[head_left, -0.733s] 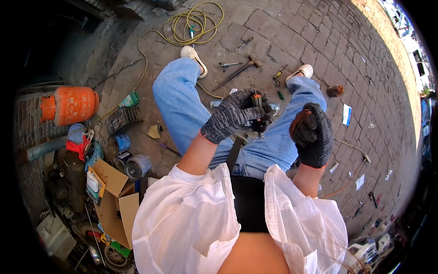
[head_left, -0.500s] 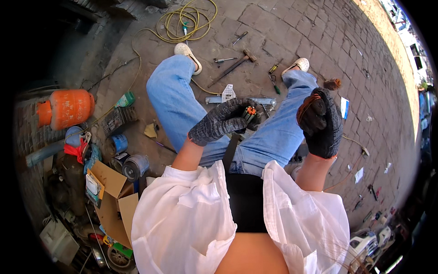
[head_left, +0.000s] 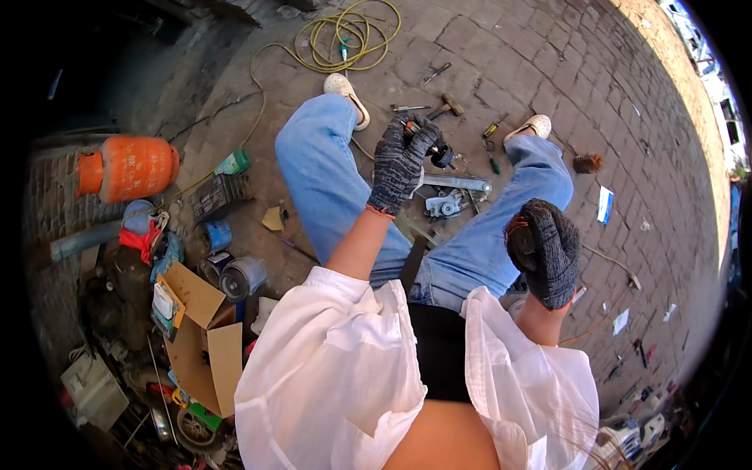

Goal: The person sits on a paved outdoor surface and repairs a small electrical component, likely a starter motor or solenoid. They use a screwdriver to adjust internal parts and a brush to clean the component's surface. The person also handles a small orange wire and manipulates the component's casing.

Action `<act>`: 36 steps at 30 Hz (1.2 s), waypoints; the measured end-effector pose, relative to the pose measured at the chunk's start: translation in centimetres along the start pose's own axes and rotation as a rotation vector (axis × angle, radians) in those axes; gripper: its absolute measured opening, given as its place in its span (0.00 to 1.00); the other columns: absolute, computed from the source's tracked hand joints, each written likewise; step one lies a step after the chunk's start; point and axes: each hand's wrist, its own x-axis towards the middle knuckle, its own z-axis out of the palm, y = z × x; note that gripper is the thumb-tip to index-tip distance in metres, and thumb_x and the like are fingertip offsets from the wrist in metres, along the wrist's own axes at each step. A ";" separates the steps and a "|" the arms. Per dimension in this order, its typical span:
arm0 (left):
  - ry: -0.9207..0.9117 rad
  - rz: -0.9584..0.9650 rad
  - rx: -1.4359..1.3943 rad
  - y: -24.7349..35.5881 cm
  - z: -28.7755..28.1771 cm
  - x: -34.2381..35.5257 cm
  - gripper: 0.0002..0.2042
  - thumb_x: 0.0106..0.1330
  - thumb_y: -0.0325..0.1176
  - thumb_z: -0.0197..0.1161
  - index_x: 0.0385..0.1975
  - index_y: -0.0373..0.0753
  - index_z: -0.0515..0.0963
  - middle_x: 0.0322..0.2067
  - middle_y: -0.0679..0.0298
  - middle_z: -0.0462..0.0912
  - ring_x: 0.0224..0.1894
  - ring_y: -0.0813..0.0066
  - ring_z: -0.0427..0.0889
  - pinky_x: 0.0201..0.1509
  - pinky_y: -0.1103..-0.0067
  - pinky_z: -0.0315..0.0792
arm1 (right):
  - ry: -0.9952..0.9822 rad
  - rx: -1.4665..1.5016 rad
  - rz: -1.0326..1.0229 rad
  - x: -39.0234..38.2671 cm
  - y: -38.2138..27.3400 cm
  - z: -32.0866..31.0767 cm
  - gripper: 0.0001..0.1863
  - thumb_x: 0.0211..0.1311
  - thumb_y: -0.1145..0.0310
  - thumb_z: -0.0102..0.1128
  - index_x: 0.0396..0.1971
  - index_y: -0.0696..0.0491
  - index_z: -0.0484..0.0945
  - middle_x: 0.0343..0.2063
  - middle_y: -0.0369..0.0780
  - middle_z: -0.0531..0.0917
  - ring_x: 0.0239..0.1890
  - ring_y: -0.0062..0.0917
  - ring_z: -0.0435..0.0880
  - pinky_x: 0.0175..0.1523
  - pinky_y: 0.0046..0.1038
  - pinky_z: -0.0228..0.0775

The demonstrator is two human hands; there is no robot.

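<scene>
Grey-knit left hand (head_left: 399, 166), near twelve o'clock, pinches an orange-ended part (head_left: 411, 127); right hand (head_left: 546, 252), three o'clock: closure I can't tell. Handling step, I judge; next move calls for steady grip.

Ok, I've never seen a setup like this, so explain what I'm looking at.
There is no machine here, just a person's left hand and right hand, both in knitted gloves. The picture comes from a fisheye camera worn on the head, looking down, which bends straight edges. The left hand holds a small dark part with orange on it. The right hand is curled; anything inside is too dark to name. On the paved ground lie a hammer, a yellow-handled screwdriver and a long grey metal bar. An orange gas cylinder is at the left.
</scene>
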 end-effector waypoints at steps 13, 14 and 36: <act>-0.444 0.366 0.544 -4.7 0.4 -2.7 0.19 0.57 0.29 0.54 0.49 0.35 0.65 0.40 0.56 0.73 0.40 0.66 0.73 0.45 0.72 0.68 | 0.354 1.431 0.716 2.7 0.2 -1.8 0.15 0.64 0.62 0.40 0.33 0.57 0.72 0.14 0.32 0.70 0.09 0.12 0.61 0.13 0.13 0.51; -0.414 0.521 0.661 -5.0 0.4 -2.2 0.22 0.51 0.29 0.56 0.49 0.35 0.65 0.43 0.53 0.71 0.41 0.60 0.73 0.45 0.69 0.67 | 0.402 1.236 0.735 2.3 -0.2 -1.5 0.16 0.63 0.62 0.41 0.36 0.59 0.72 0.17 0.35 0.73 0.10 0.13 0.63 0.14 0.13 0.53; -0.592 -0.905 -1.074 -1.1 2.9 -2.4 0.18 0.65 0.44 0.46 0.45 0.37 0.71 0.31 0.60 0.77 0.29 0.72 0.76 0.32 0.74 0.72 | 0.529 1.608 0.652 3.3 4.2 -3.5 0.10 0.64 0.63 0.42 0.27 0.52 0.69 0.17 0.31 0.68 0.17 0.15 0.66 0.21 0.19 0.62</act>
